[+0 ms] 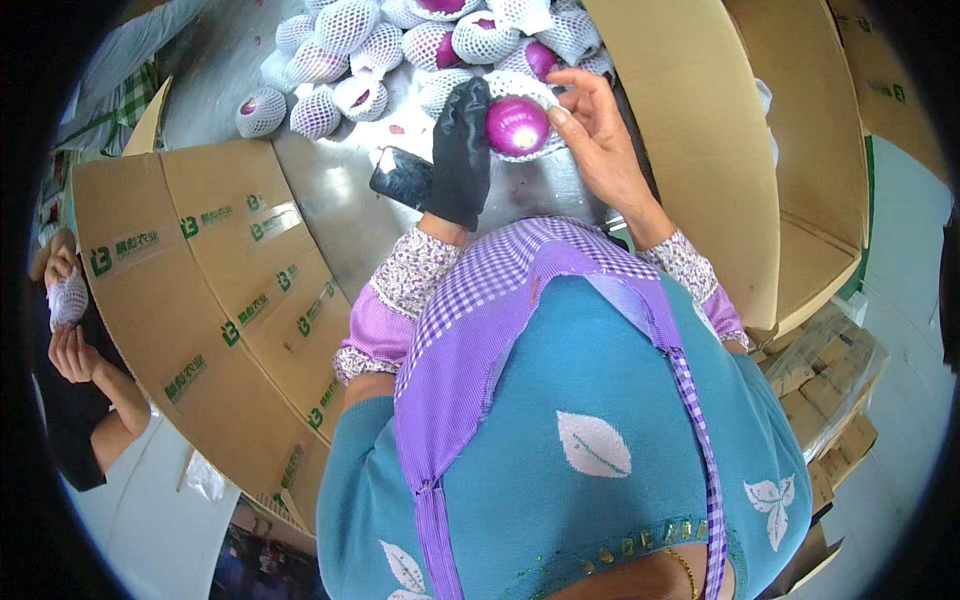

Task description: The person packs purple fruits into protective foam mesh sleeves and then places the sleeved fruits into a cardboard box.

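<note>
A purple onion sits half inside a white foam net sleeve above a metal table. My left hand, in a black glove, grips the onion from the left side. My bare right hand is on the right, its fingers pinching the net's rim over the top of the onion. Just beyond lies a pile of several onions in white nets, some showing purple through the mesh.
A dark flat object lies under my left wrist. A flattened cardboard box stands at left, and open cartons at right. Another person's hands at far left hold a netted onion. Stacked small boxes lie lower right.
</note>
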The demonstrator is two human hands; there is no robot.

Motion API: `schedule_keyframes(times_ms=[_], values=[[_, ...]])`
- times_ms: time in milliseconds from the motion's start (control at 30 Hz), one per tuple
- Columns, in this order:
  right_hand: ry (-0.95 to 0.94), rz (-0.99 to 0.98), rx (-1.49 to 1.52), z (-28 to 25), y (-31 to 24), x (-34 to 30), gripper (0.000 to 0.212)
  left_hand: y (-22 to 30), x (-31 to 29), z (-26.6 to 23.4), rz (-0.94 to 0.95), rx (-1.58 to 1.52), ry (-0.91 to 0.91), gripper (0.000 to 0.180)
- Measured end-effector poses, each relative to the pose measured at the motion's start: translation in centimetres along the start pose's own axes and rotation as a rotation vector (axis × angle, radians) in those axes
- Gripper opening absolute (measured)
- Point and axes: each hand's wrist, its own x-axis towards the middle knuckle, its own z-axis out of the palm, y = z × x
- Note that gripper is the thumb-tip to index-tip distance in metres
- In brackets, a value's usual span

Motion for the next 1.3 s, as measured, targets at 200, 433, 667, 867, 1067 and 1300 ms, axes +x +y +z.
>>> schedule_keyframes(times_ms=[200, 433, 667, 867, 1067, 1300], values=[[0.158, -0.293, -0.172, 2.3, -1.0, -0.8, 0.055, 3.2, 1.7, -0.8, -0.038, -0.048, 0.051, 0.025], [-0.035, 0.213, 0.859, 0.3, -0.7, 0.5, 0.052, 0.5, 0.9, -1.4, 0.107, -0.034, -0.063, 0.047], [0.089, 0.119, 0.159, 0.6, -1.2, 0.7, 0.054, 2.5, 1.5, -1.7, -0.62, -1.032, -0.18, 0.054], [0.111, -0.342, -0.409, 1.0, -3.1, 0.2, 0.035, 4.4, 2.9, -2.3, -0.73, -1.064, -0.208, 0.043], [0.069, -0.309, 0.026, 1.0, -3.2, 0.3, 0.026, 2.8, 2.0, -1.7, -0.801, -1.665, -0.12, 0.04], [0.006, -0.352, -0.109, 0.3, -2.7, 0.5, 0.023, 1.9, 1.4, -1.6, -0.932, -1.58, -0.168, 0.042]])
